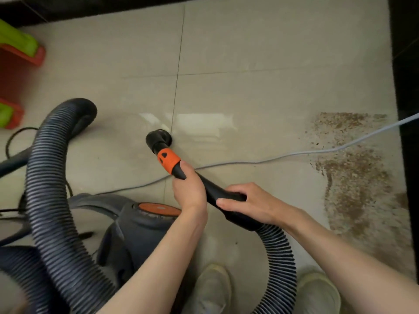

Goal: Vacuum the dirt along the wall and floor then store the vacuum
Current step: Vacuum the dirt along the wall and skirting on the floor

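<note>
Floor: pale glossy tiles (249,41) with dark grout lines, edged by a black skirting (405,64) along the far and right sides.
Dirt: a brown gritty patch (349,168) on the right, close against the black skirting, well apart from the nozzle.
Nozzle: black open end (158,138) with an orange collar (169,160) just behind it, pointing at the floor near a grout line (whether it touches the tile I cannot tell).
Left hand: the left hand (188,189) is wrapped round the black tube just behind the orange collar, thumb up against the collar.
Right hand: the right hand (247,203) curls over the curved black handle (217,196) nearer the person.
Hose: ribbed dark hose (52,200) loops high on the left and runs back to the handle on the right.
Vacuum body: grey canister (133,225) with an orange disc on top, near left, under the left forearm.
Cable: grey cord (249,163) trails across the tiles from the right.
Shoes: two pale shoes (213,288) at the near edge.
Far left: green and red plastic item (20,46).
</note>
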### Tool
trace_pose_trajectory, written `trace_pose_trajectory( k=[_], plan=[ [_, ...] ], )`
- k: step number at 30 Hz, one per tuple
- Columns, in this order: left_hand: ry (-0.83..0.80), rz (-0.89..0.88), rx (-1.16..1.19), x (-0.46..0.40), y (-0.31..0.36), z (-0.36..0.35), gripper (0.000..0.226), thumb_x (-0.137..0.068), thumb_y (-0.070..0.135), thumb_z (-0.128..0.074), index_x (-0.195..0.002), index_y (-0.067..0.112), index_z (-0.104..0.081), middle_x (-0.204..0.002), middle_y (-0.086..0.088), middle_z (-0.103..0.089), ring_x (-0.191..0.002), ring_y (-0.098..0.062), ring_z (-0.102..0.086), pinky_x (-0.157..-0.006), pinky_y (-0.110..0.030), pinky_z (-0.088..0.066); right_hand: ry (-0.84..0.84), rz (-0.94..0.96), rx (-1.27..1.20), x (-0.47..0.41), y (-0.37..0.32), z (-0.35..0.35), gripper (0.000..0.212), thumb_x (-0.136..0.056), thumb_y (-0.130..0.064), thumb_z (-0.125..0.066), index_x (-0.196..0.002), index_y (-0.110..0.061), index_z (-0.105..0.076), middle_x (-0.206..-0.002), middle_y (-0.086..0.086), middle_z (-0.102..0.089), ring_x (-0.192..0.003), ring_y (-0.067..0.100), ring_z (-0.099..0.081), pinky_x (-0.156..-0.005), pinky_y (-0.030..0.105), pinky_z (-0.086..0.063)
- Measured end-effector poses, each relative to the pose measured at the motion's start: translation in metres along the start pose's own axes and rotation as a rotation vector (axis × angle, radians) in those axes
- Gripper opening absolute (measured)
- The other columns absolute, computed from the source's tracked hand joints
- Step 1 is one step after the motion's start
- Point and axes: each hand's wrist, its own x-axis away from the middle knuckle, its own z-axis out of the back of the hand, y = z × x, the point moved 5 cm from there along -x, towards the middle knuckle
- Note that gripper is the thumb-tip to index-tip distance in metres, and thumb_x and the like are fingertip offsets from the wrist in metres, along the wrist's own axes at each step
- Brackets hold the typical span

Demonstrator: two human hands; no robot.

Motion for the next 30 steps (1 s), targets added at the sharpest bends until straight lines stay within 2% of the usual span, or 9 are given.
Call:
trace_pose_trajectory(
  k=[3, 6, 8, 12, 16, 22, 24, 27, 30],
  plan=[
    [0.022, 0.038, 0.043, -0.001, -0.006, 0.004, 0.051, -0.096, 0.049, -0.036, -0.113, 0.004, -0.054, -0.117, -0.013, -0.059, -0.108, -0.032, -0.055, -0.091, -0.036, -0.043, -0.021, -0.024, -0.023, -0.001, -0.002, -0.005, 0.02, -0.087, -0.038, -0.069, -0.073, -0.024, -0.066, -0.065, -0.011, -0.065, -0.064, 0.005, -0.06, -0.066, 0.024, -0.047],
    [0.058, 0.054, 0.058, -0.007, 0.005, 0.014, 0.053, -0.097, 0.048, -0.034, -0.12, 0.004, -0.052, -0.114, -0.009, -0.056, -0.109, -0.03, -0.054, -0.086, -0.032, -0.04, 0.011, -0.009, 0.035, -0.013, -0.016, -0.007, 0.026, -0.085, -0.045, -0.068, -0.066, -0.028, -0.063, -0.067, -0.009, -0.064, -0.068, 0.011, -0.061, -0.071, 0.031, -0.049],
    [0.063, 0.044, 0.022, -0.014, 0.012, 0.022, 0.051, -0.097, 0.048, -0.034, -0.119, 0.006, -0.051, -0.114, -0.011, -0.055, -0.106, -0.029, -0.053, -0.089, -0.033, -0.042, 0.045, -0.01, 0.066, -0.019, -0.024, -0.014, 0.03, -0.084, -0.049, -0.067, -0.062, -0.03, -0.06, -0.068, -0.008, -0.063, -0.072, 0.015, -0.061, -0.074, 0.033, -0.05],
    [0.031, 0.038, -0.032, -0.01, 0.001, 0.028, 0.039, -0.096, 0.049, -0.035, -0.101, 0.013, -0.047, -0.109, -0.011, -0.056, -0.103, -0.03, -0.054, -0.094, -0.039, -0.045, 0.105, -0.053, 0.039, -0.004, -0.014, -0.033, 0.03, -0.083, -0.051, -0.067, -0.064, -0.028, -0.061, -0.069, -0.007, -0.063, -0.071, 0.014, -0.06, -0.07, 0.031, -0.047],
    [-0.008, 0.02, -0.045, 0.028, -0.024, 0.021, 0.043, -0.097, 0.046, -0.036, -0.105, 0.007, -0.053, -0.102, -0.01, -0.055, -0.093, -0.026, -0.051, -0.077, -0.03, -0.037, 0.144, -0.113, -0.082, 0.042, 0.012, -0.038, 0.027, -0.084, -0.043, -0.069, -0.069, -0.021, -0.067, -0.067, -0.005, -0.065, -0.062, 0.008, -0.058, -0.064, 0.027, -0.044],
    [-0.063, 0.017, -0.055, 0.068, -0.056, 0.014, 0.051, -0.097, 0.044, -0.036, -0.12, 0.001, -0.05, -0.119, -0.014, -0.056, -0.113, -0.03, -0.051, -0.08, -0.029, -0.034, 0.194, -0.124, -0.18, 0.091, 0.041, -0.042, 0.024, -0.082, -0.039, -0.071, -0.065, -0.023, -0.068, -0.067, -0.002, -0.067, -0.062, 0.01, -0.058, -0.064, 0.029, -0.044],
    [-0.102, 0.006, -0.081, 0.079, -0.069, 0.015, 0.049, -0.098, 0.045, -0.035, -0.121, 0.004, -0.048, -0.114, -0.011, -0.054, -0.113, -0.028, -0.05, -0.08, -0.028, -0.033, 0.23, -0.127, -0.196, 0.107, 0.048, -0.051, 0.021, -0.081, -0.038, -0.071, -0.065, -0.025, -0.069, -0.066, -0.003, -0.067, -0.061, 0.009, -0.058, -0.064, 0.029, -0.045],
    [-0.156, -0.027, -0.056, 0.085, -0.081, 0.013, 0.039, -0.097, 0.045, -0.037, -0.108, 0.01, -0.048, -0.102, -0.007, -0.053, -0.108, -0.029, -0.053, -0.086, -0.032, -0.04, 0.284, -0.114, -0.163, 0.12, 0.058, -0.058, 0.02, -0.083, -0.039, -0.072, -0.067, -0.027, -0.069, -0.065, -0.004, -0.067, -0.061, 0.009, -0.058, -0.065, 0.03, -0.045],
    [-0.194, -0.04, -0.034, 0.084, -0.085, 0.0, 0.045, -0.096, 0.046, -0.037, -0.116, 0.007, -0.049, -0.107, -0.008, -0.055, -0.109, -0.029, -0.053, -0.095, -0.036, -0.042, 0.348, -0.104, -0.103, 0.122, 0.069, -0.049, 0.014, -0.08, -0.044, -0.071, -0.068, -0.037, -0.069, -0.062, -0.009, -0.066, -0.059, 0.006, -0.059, -0.063, 0.029, -0.045]
  ],
)
